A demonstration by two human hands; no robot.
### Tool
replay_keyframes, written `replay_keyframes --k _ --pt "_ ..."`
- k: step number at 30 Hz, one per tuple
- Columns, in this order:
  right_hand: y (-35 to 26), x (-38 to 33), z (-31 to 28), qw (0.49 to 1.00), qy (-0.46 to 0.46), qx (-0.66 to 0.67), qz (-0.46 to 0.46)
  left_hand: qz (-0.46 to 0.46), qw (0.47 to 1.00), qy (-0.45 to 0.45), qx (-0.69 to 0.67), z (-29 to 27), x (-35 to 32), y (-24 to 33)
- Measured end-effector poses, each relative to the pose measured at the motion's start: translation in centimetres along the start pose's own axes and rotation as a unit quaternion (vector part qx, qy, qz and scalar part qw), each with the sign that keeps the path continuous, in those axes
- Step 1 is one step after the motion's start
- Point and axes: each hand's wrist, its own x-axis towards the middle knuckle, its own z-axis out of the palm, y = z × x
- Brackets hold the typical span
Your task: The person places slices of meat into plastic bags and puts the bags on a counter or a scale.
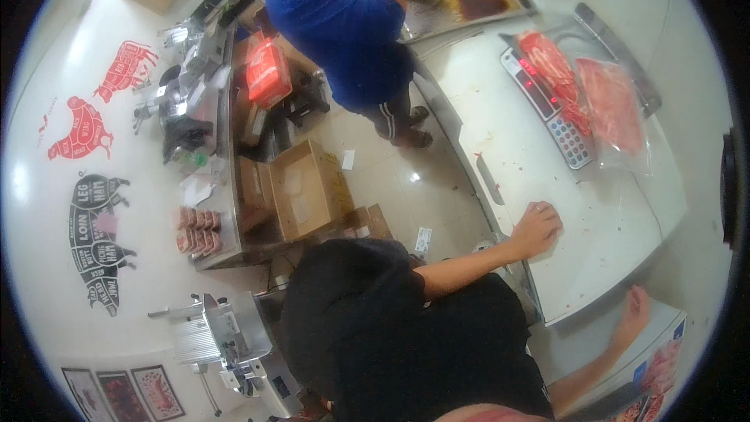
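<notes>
My left hand [537, 230] rests on the white worktop [508, 148], fingers curled in loosely with nothing visible in them. Beyond the worktop's lower right edge hovers my right hand [634, 319], holding nothing I can see, its fingers loosely extended and slightly blurred. Further up the worktop sits a digital scale [573, 143] with a keypad and lit red digits. Thin slices of red meat [553, 70] lie on the scale's pan. Beside them is a clear plastic bag of sliced meat [612, 105], flat, partly over the scale.
A co-worker in blue [336, 27] handles meat near a metal tray [476, 0] holding brown liquid. Behind stand an open cardboard box [308, 191], a red package [267, 74], packed meat trays [199, 230] and a meat slicer [223, 336]. A white chest [660, 320] adjoins the worktop.
</notes>
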Motion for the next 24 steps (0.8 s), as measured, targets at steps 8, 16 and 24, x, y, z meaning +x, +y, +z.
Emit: replay_keyframes --k 8,16,24 --pt "3.1 -8.4 -3.9 0.998 0.019 -0.012 0.061 -0.035 0.998 0.047 0.021 0.0 1.1 0.3" --pt "9.4 -17.7 -14.0 0.983 0.096 -0.07 0.143 -0.075 0.993 0.091 0.005 5.7 0.7 6.2" --pt "17.4 -20.0 -23.1 0.969 0.191 -0.148 0.051 -0.048 0.985 0.148 0.081 8.3 -1.3 7.4"
